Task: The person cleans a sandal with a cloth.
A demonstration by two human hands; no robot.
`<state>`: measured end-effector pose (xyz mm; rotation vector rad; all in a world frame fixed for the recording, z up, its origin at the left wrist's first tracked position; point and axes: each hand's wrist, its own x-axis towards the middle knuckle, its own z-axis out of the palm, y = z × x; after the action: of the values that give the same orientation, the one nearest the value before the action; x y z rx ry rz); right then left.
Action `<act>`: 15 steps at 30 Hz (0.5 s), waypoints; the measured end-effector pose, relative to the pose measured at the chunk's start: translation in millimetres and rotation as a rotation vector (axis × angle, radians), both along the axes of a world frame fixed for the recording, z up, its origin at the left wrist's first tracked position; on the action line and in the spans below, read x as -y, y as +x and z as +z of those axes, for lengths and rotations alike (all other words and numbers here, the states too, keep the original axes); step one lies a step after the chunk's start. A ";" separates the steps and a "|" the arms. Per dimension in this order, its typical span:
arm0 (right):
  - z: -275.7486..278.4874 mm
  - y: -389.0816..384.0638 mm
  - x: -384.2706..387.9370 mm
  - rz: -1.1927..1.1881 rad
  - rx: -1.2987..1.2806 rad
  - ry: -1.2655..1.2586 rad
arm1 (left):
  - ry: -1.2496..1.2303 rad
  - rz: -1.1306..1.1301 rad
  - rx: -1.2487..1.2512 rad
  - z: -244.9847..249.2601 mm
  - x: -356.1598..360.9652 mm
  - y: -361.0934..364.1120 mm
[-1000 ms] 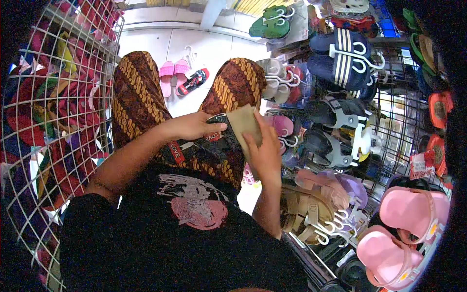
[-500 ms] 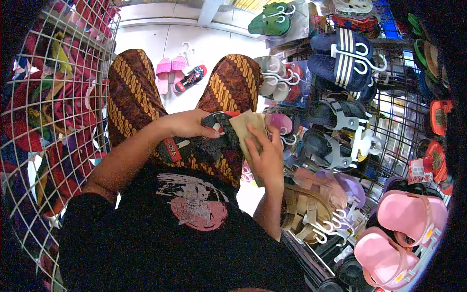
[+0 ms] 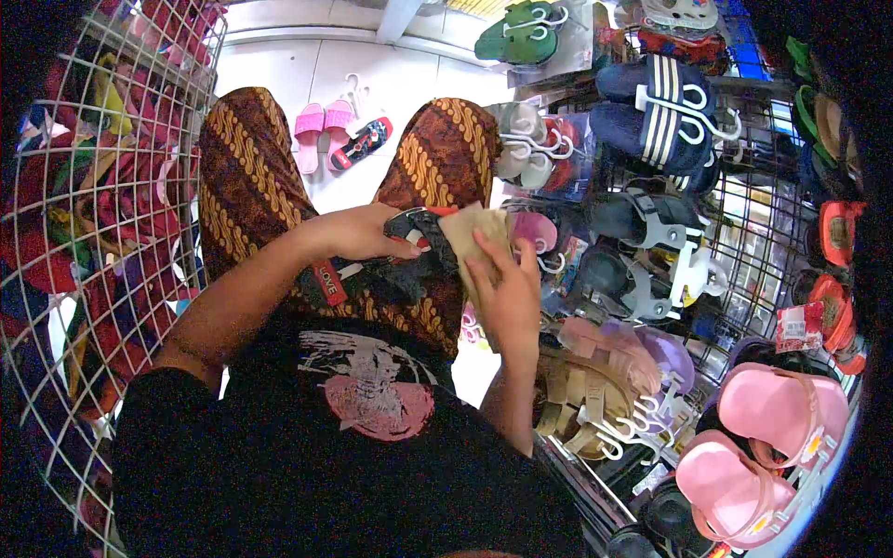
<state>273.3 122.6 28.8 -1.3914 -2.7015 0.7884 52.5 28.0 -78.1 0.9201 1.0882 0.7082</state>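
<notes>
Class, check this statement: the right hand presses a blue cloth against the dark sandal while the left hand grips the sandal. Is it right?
No. The head view shows the cloth is tan, not blue. The right hand does press it against the dark sandal, which the left hand grips.

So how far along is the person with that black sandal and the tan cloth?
Midway, it seems. Done: the left hand grips the black sandal over the lap. In hand: the right hand presses a tan cloth against it, apparently wiping. Left: its cleanliness cannot be judged; pink slippers and a dark slipper lie on the floor.
</notes>
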 end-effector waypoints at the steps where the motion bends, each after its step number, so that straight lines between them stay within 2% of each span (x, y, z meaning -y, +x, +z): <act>1: -6.1 -8.5 -1.3 0.012 -0.034 0.075 | -0.007 0.010 0.020 -0.4 -1.4 0.7; 4: -33.4 -46.2 -11.7 -0.003 -0.160 0.132 | 0.071 -0.052 -0.107 5.6 -4.8 -0.1; 5: -34.6 -52.2 -15.8 -0.020 -0.200 0.097 | 0.064 -0.002 -0.092 -0.7 -2.6 3.5; 8: -27.1 -30.3 -12.2 0.016 -0.140 0.055 | 0.046 -0.085 -0.115 0.0 -5.5 1.2; 12: -3.5 6.0 0.0 -0.039 -0.024 -0.019 | 0.030 -0.029 -0.105 -5.5 -2.7 -1.5; 15: -20.2 -5.4 2.4 -0.091 -0.044 0.043 | 0.020 -0.048 -0.160 6.3 -3.2 -1.4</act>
<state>267.8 120.2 8.6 -1.4577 -2.5855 0.7411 51.2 31.2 -71.8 1.0309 1.1974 0.6148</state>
